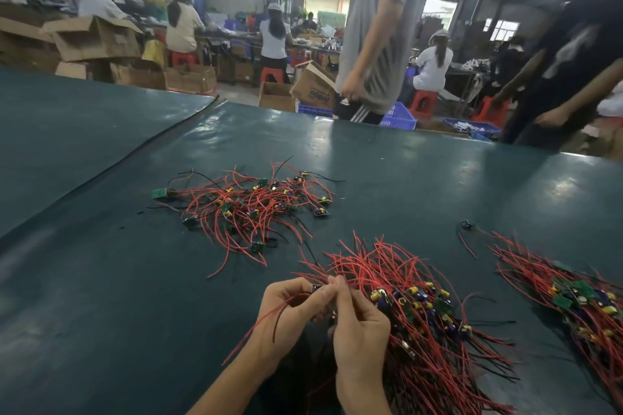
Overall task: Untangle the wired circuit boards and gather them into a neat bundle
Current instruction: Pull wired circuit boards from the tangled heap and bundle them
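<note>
Head view: left hand [290,311] and right hand [361,325] both pinch one wired board [316,288], mid-untangle; next, probably lay it on bundle [425,317].

Both hands meet low over the dark green bench [101,280]. The left hand [290,310] grips a small circuit board [316,288] in curled fingers [303,283], its red and black leads [269,317] trailing down past the wrist. The right hand [357,323] pinches the same board from the other side. Just beside the right hand lies a gathered bundle [421,313], boards together and red wires fanned out. A second bundle [580,296] lies well apart to the right. Farther back sits a loose tangled pile [246,205]. Beyond the bench stands a person in a grey shirt [381,27].
</note>
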{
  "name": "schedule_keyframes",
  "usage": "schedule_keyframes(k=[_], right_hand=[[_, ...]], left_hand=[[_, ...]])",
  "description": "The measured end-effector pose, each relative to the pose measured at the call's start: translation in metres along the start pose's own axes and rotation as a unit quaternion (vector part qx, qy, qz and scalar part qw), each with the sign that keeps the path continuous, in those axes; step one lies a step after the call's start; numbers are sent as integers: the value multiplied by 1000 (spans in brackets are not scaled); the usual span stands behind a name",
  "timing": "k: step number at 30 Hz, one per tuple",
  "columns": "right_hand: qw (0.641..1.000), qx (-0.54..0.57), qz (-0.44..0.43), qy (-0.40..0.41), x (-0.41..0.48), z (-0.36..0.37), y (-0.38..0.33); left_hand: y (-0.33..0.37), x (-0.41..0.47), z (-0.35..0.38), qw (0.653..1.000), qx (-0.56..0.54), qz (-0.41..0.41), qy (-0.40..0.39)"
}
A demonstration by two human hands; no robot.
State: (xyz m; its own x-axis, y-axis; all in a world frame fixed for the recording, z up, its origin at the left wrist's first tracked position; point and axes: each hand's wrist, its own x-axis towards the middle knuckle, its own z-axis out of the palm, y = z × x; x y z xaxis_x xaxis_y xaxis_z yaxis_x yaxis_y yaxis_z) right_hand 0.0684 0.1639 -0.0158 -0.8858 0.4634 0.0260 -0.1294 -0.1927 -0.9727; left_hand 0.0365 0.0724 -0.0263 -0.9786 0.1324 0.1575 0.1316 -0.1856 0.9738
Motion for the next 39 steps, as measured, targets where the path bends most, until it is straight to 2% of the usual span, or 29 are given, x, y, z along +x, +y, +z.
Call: schedule_keyframes(k=[6,10,14,18,23,29,34,39], right_hand=[[990,92,59,93,13,-12,-14],[977,159,48,131,25,-28,-28],[976,205,66,41,22,-29,-31],[969,210,120,-56,15,-23,-28],[974,187,111,-69,11,-24,-24],[977,164,103,-86,6,-22,-20],[982,128,92,-104,3,-21,-17],[978,140,91,-124,2,-20,-12]], left_hand=[[9,2,-9,999,-44,-13,9],[13,7,-16,997,-68,-19,28],[16,9,-18,990,-116,-43,72],[14,14,-26,961,-208,-112,144],[10,15,-27,952,-227,-160,129],[9,16,-25,915,-317,-201,151],[9,18,-27,921,-301,-197,152],[11,17,-33,927,-296,-218,77]])
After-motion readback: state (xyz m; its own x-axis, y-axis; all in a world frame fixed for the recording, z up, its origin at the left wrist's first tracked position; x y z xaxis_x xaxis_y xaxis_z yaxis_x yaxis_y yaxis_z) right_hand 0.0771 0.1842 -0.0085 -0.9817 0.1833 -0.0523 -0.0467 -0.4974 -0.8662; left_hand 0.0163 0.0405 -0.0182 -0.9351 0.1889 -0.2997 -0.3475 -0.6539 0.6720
